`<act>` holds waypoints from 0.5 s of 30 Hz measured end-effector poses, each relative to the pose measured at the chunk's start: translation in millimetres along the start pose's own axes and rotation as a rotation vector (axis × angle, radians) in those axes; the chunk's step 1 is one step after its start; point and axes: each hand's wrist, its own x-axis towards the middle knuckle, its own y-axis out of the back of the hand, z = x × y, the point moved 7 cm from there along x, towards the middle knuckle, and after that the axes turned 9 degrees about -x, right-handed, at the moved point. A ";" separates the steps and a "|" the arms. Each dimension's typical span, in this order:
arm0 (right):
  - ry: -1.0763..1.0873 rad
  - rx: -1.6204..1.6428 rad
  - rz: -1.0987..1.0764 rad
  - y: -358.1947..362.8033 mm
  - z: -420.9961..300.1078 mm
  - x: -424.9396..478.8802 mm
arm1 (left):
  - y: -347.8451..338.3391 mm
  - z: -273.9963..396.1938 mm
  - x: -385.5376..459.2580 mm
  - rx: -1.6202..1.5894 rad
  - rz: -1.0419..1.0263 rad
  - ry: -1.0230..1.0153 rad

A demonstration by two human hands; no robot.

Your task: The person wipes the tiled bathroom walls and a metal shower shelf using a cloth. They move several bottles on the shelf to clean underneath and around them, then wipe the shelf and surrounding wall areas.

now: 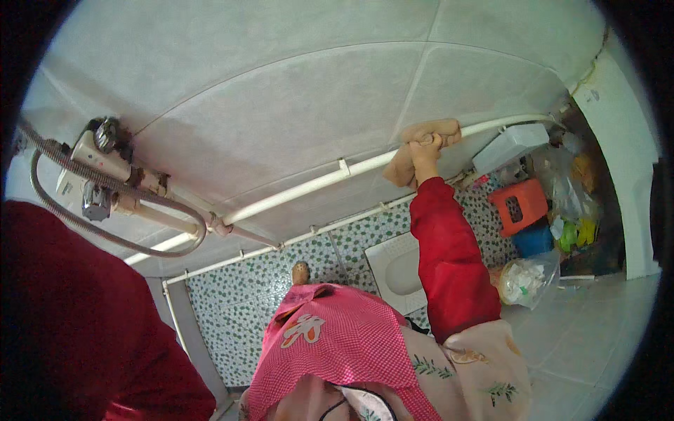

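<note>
My right hand (425, 152), in a red sleeve, grips a brown cloth (403, 166) and presses it around the white pipe (316, 188) that runs along the tiled wall (316, 105). Part of the cloth sticks out above the fingers and part hangs below them. My left hand is out of view; only its dark red sleeve shows, large at the left. Near that sleeve, a shower valve (105, 163) with chrome knobs and a looped metal hose (174, 254) is mounted on the wall.
A squat toilet (403, 273) is set in the green-and-white patterned floor (231, 316). To the right are a white box (511, 144) by the wall, an orange plastic stool (532, 197), a blue container (533, 241) and a bag-lined bin (526, 281). A lower thin pipe (210, 267) follows the wall.
</note>
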 end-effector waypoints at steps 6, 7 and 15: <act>0.191 0.037 0.141 -4.8 10.7 15.9 | 0.9 1.1 -1.4 0.000 0.069 -0.008; 0.208 0.024 0.156 -4.5 8.6 15.0 | 0.7 0.7 -2.4 0.002 0.081 -0.005; 0.113 0.000 0.149 1.0 -2.1 -4.1 | -1.5 0.2 0.5 0.005 0.144 0.025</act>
